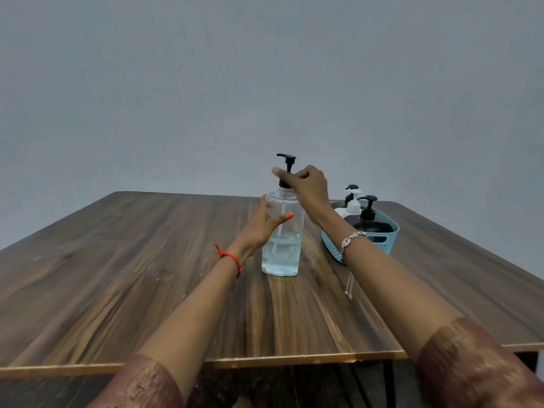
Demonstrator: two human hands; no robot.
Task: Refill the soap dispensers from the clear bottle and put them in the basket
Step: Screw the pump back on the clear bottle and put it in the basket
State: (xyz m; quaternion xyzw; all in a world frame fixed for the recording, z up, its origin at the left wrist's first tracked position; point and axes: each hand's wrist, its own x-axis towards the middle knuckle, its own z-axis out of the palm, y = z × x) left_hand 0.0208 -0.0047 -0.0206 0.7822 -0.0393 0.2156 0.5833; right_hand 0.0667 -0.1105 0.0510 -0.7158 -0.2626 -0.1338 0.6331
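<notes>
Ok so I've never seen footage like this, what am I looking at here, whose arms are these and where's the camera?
There is no machine here: these are a person's two bare arms. The single picture comes from a wide-angle camera worn on the person's head, looking forward and down, which is why the arms reach in from the bottom edge.

On the wooden table stands a clear bottle, partly full of clear liquid. The left hand holds its body, thumb across the front. The right hand has its grip on the collar of the black pump on top of the bottle.

To the right sits a turquoise basket holding a black dispenser, a white dispenser and a third pump head behind them.
</notes>
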